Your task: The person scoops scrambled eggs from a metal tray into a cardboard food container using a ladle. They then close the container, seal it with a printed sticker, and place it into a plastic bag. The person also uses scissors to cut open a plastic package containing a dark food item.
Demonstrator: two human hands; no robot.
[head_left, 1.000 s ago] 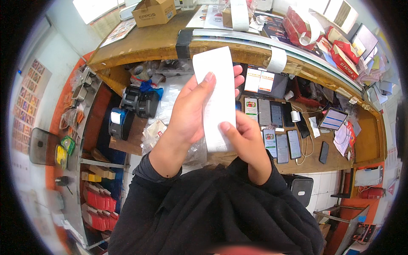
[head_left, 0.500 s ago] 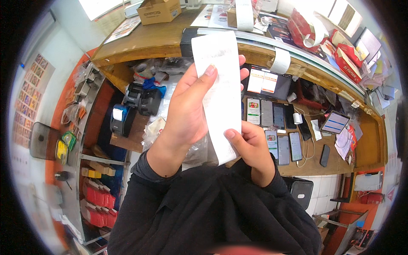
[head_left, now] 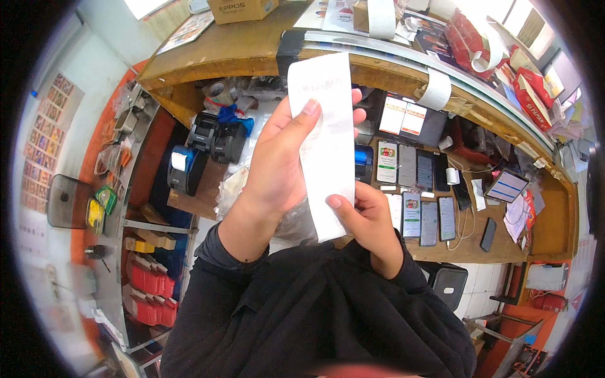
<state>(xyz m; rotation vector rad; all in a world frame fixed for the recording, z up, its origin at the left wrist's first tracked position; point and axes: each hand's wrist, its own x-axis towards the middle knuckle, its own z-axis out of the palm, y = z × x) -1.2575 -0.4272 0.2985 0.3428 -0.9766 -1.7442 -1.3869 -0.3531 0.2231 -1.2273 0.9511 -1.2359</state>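
Observation:
A long white paper receipt [head_left: 326, 145] with faint print hangs upright in front of me, its upper end curling a little. My left hand [head_left: 280, 154] is closed on its left side, thumb flat on the front and fingertips showing past the right edge. Lower down, my right hand [head_left: 368, 220] pinches the right edge near the bottom, thumb in front, the other fingers partly behind. Behind the receipt, several black receipt printers [head_left: 222, 138] sit on the lower shelf to the left. A blue-and-black device [head_left: 363, 164] shows partly beside the receipt's right edge.
Several phones [head_left: 428, 220] lie in rows on the desk at the right, with a tablet [head_left: 504, 187] and white cables near them. A laptop-like screen [head_left: 406, 120] stands behind. The raised wooden counter [head_left: 208, 60] crosses the far side, bearing a cardboard box [head_left: 242, 9] and red bags [head_left: 469, 41].
My view has shifted slightly, so the desk and counter appear farther right. Both hands keep hold of the receipt, which looks a bit straighter at its lower end.

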